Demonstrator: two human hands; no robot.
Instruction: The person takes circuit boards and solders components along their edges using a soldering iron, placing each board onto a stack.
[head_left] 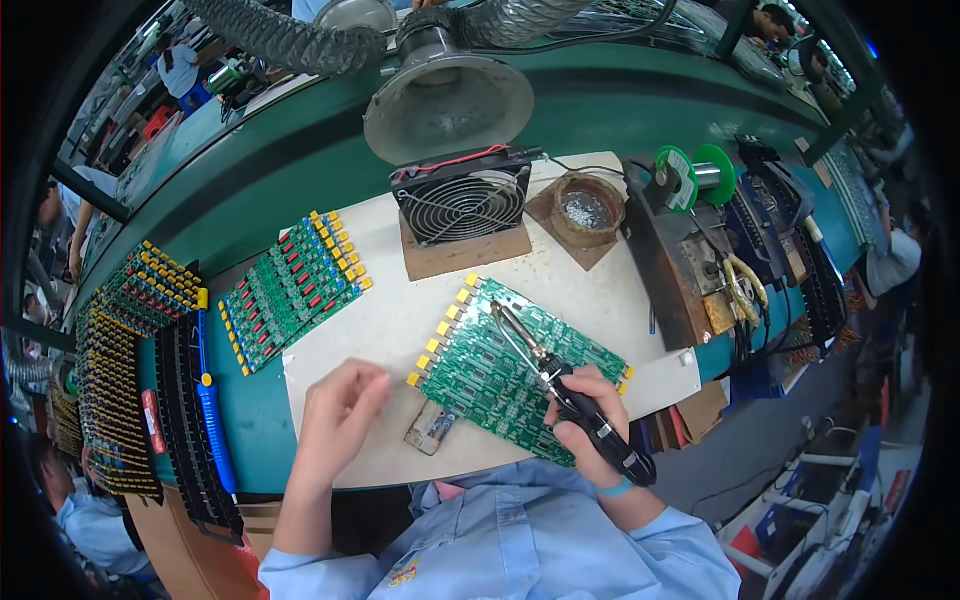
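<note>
right hand [585,405] gripping soldering iron [560,385] — over circuit board [515,370] edge

soldering iron [560,375]: black handle, thin metal tip, laid diagonally, tip pointed up-left over the board | green circuit board [505,365]: rectangular panel, yellow parts lined along left edge, laid flat and skewed on the white mat of the desk, near edge partly hidden

Single head view, looking steeply down, close over workbench [380,330].
</note>
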